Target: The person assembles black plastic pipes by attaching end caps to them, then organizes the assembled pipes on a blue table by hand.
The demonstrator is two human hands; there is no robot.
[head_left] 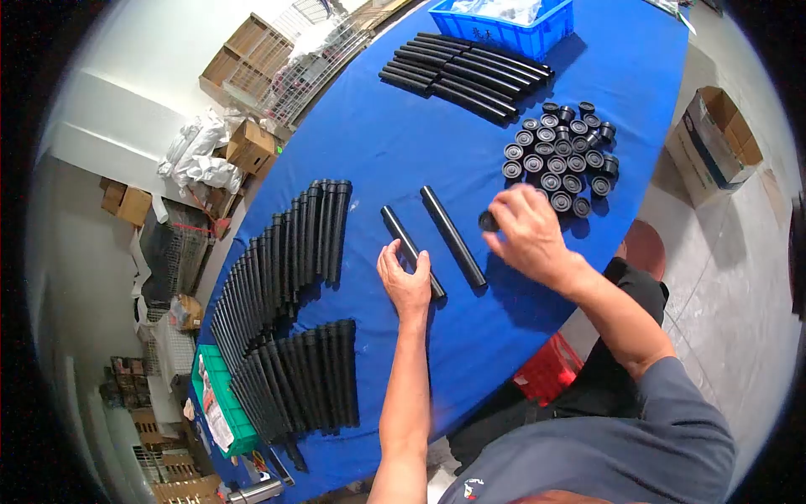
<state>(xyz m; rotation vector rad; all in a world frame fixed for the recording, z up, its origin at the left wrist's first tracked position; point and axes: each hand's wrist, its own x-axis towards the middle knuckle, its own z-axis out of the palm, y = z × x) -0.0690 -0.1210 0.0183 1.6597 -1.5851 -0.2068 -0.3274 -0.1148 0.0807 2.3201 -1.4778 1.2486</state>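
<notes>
My left hand (405, 279) has its fingers and thumb curled around the lower part of a black tube (398, 224) lying on the blue cloth. Pinched in my right hand (531, 235) is a round black cap (487, 222), held above the cloth. Between the two hands lies a second black tube (453, 238), touched by neither. Beyond my right hand is a cluster of loose black end caps (550, 162), most with their ringed faces up.
Plain black tubes (470, 69) lie in rows at the far side, beside a blue crate (512, 32). Two banks of capped tubes (315, 227) spread along the left, near a green crate (227, 412). An open cardboard box (714, 143) stands on the floor at right.
</notes>
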